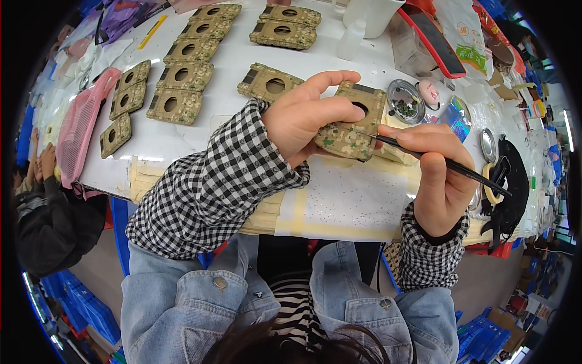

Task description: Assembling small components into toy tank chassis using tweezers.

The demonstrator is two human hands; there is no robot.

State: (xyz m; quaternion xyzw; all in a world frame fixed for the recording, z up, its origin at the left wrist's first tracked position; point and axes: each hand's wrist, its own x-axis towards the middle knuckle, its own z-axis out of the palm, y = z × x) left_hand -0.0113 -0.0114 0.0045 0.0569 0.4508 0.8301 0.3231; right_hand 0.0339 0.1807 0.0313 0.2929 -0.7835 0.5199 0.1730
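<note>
My left hand (303,115) grips a camouflage toy tank hull (348,138) above the table's front edge, its thumb by the round hole. In my right hand (445,176) is a pair of slim black tweezers (464,171), pinched like a pen. Their tip meets the hull's side; whether anything sits in the tip is too small to tell. Just left of the held hull lies another camouflage hull (257,81). Beyond the right fingers stands a round metal dish (395,90) with small dark bits in it.
More camouflage hulls (180,74) lie in rows at the far left and centre. A pink mesh pouch (85,130) rests at the left edge. White paper (357,197) is taped in front of me. A red-cased phone (431,42), a white jug (370,17) and a black cloth (514,182) lie rightward.
</note>
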